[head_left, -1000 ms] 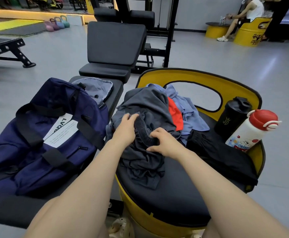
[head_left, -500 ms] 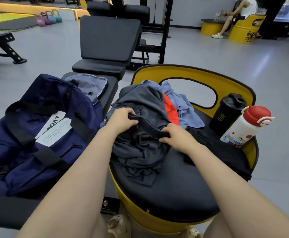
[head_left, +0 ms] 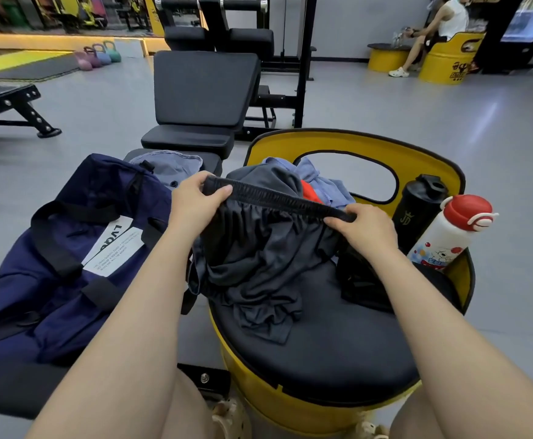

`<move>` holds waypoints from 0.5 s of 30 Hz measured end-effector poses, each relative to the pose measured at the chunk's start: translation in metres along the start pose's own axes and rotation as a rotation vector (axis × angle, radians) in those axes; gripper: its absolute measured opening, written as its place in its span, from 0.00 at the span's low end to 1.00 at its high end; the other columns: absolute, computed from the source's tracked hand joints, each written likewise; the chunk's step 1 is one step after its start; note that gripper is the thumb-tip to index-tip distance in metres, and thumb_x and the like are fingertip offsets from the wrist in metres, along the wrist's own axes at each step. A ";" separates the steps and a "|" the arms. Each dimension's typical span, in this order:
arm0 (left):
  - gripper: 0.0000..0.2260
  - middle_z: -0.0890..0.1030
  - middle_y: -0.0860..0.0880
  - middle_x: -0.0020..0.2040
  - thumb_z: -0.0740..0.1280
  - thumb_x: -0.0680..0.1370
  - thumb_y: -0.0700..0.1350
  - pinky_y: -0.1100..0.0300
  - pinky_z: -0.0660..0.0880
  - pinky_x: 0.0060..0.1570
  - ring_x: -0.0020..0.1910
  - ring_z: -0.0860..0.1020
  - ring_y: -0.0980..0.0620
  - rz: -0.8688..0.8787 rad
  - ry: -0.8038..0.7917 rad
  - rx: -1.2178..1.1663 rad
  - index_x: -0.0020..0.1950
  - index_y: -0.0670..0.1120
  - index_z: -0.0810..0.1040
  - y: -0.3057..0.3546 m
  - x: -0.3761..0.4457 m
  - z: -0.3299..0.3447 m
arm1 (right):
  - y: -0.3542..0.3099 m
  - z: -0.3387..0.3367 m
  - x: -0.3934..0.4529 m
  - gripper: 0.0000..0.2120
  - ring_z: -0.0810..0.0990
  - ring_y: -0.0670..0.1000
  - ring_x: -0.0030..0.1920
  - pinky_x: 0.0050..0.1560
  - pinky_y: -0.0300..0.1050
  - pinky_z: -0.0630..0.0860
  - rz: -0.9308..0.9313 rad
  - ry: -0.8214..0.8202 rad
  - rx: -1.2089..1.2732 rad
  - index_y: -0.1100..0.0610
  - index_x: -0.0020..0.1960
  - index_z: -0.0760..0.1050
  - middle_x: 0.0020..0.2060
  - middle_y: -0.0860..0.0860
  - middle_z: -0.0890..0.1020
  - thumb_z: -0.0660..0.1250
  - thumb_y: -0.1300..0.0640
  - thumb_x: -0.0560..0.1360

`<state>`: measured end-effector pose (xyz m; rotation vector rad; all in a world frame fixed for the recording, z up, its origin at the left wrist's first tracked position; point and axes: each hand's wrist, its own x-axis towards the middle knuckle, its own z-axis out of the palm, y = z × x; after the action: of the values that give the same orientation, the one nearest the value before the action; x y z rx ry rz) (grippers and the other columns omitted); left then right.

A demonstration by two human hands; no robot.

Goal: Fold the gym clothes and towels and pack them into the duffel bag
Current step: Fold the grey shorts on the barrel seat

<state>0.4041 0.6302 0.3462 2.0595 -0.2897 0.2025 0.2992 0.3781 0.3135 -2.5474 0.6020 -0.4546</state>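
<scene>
Now dark grey shorts [head_left: 258, 258] crumpled, waistband stretched taut; both hands' fingers [head_left: 217, 191] pinching its ends.

Both forearms reach forward; left hand [head_left: 195, 202] and right hand [head_left: 364, 231] each pinching, thumbs on top, fingers curled under.

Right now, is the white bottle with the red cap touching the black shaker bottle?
Touching. In the head view the white bottle leans against the black shaker bottle, and no gap shows between them.
</scene>
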 end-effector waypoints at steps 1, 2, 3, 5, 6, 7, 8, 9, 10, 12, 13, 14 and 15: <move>0.04 0.78 0.54 0.39 0.70 0.75 0.46 0.63 0.70 0.42 0.42 0.75 0.55 0.000 0.022 -0.026 0.46 0.47 0.77 0.001 0.000 0.000 | 0.000 -0.003 0.001 0.21 0.73 0.55 0.38 0.36 0.45 0.62 -0.015 0.042 0.015 0.52 0.30 0.66 0.27 0.50 0.72 0.69 0.42 0.72; 0.05 0.79 0.53 0.40 0.70 0.75 0.46 0.61 0.71 0.45 0.43 0.75 0.54 0.000 0.047 -0.057 0.46 0.46 0.77 0.001 0.000 -0.001 | -0.001 -0.006 0.002 0.21 0.73 0.56 0.38 0.39 0.46 0.62 -0.019 0.054 0.057 0.55 0.30 0.67 0.27 0.51 0.72 0.69 0.42 0.72; 0.05 0.79 0.51 0.41 0.70 0.75 0.45 0.58 0.72 0.48 0.44 0.76 0.52 -0.001 0.072 -0.087 0.46 0.46 0.77 0.000 0.002 -0.001 | -0.001 -0.008 0.003 0.21 0.73 0.56 0.37 0.40 0.47 0.63 -0.003 0.032 0.128 0.57 0.33 0.68 0.29 0.52 0.72 0.70 0.43 0.72; 0.05 0.80 0.49 0.43 0.70 0.75 0.44 0.54 0.73 0.52 0.46 0.76 0.51 -0.005 0.109 -0.118 0.46 0.45 0.77 -0.001 0.003 -0.002 | -0.004 -0.013 0.002 0.17 0.73 0.53 0.36 0.35 0.47 0.63 0.049 -0.051 0.248 0.58 0.39 0.69 0.32 0.52 0.74 0.69 0.46 0.74; 0.04 0.80 0.49 0.44 0.70 0.75 0.44 0.53 0.73 0.53 0.46 0.76 0.51 -0.004 0.117 -0.126 0.46 0.45 0.77 0.000 0.003 -0.002 | -0.005 -0.014 0.002 0.16 0.72 0.51 0.35 0.34 0.47 0.63 0.055 -0.073 0.273 0.58 0.41 0.69 0.33 0.51 0.74 0.69 0.47 0.74; 0.04 0.80 0.49 0.44 0.69 0.75 0.44 0.54 0.72 0.53 0.46 0.76 0.51 -0.002 0.118 -0.134 0.46 0.46 0.76 0.001 0.002 -0.001 | -0.006 -0.015 0.001 0.15 0.71 0.50 0.35 0.33 0.46 0.63 0.052 -0.081 0.280 0.57 0.41 0.69 0.33 0.50 0.73 0.69 0.48 0.74; 0.04 0.80 0.48 0.44 0.69 0.76 0.44 0.55 0.72 0.53 0.46 0.76 0.51 0.000 0.115 -0.146 0.46 0.46 0.76 0.002 0.000 0.001 | -0.007 -0.016 0.001 0.14 0.70 0.49 0.34 0.33 0.45 0.62 0.046 -0.084 0.282 0.58 0.42 0.69 0.33 0.50 0.73 0.69 0.49 0.74; 0.03 0.80 0.48 0.45 0.69 0.76 0.44 0.55 0.72 0.52 0.47 0.76 0.51 -0.003 0.116 -0.159 0.46 0.46 0.75 0.002 -0.001 0.003 | -0.008 -0.017 0.001 0.14 0.70 0.49 0.35 0.33 0.45 0.63 0.043 -0.081 0.280 0.59 0.43 0.71 0.33 0.50 0.73 0.69 0.49 0.75; 0.03 0.79 0.48 0.45 0.68 0.76 0.44 0.56 0.72 0.52 0.47 0.76 0.50 -0.012 0.117 -0.176 0.45 0.47 0.75 0.003 -0.003 0.005 | -0.009 -0.019 -0.001 0.14 0.70 0.49 0.35 0.33 0.45 0.63 0.037 -0.070 0.281 0.60 0.45 0.73 0.33 0.50 0.73 0.69 0.49 0.75; 0.04 0.79 0.48 0.44 0.68 0.76 0.45 0.53 0.73 0.53 0.47 0.76 0.49 -0.063 0.103 -0.238 0.43 0.48 0.75 0.006 -0.004 0.010 | -0.011 -0.024 -0.003 0.14 0.71 0.51 0.36 0.34 0.46 0.63 0.036 -0.042 0.324 0.62 0.46 0.74 0.33 0.50 0.73 0.69 0.51 0.75; 0.05 0.79 0.48 0.44 0.68 0.76 0.45 0.51 0.74 0.54 0.47 0.77 0.49 -0.097 0.092 -0.270 0.41 0.50 0.75 0.011 -0.002 0.012 | -0.012 -0.027 -0.003 0.13 0.71 0.51 0.38 0.35 0.46 0.63 0.039 -0.033 0.340 0.63 0.47 0.74 0.34 0.50 0.73 0.68 0.51 0.76; 0.06 0.79 0.48 0.45 0.68 0.76 0.44 0.50 0.74 0.56 0.48 0.77 0.48 -0.123 0.081 -0.287 0.40 0.51 0.74 0.016 0.000 0.013 | -0.014 -0.032 -0.003 0.12 0.72 0.53 0.39 0.35 0.46 0.62 0.033 -0.032 0.334 0.62 0.46 0.73 0.34 0.51 0.73 0.68 0.52 0.76; 0.06 0.79 0.48 0.45 0.68 0.76 0.44 0.51 0.74 0.55 0.48 0.77 0.48 -0.129 0.074 -0.291 0.40 0.51 0.74 0.024 0.004 0.013 | -0.017 -0.039 -0.002 0.12 0.73 0.54 0.41 0.35 0.46 0.62 0.014 -0.032 0.314 0.61 0.45 0.73 0.35 0.51 0.73 0.67 0.52 0.77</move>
<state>0.4017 0.6073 0.3607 1.7713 -0.1311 0.1479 0.2869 0.3780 0.3542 -2.2463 0.4931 -0.4628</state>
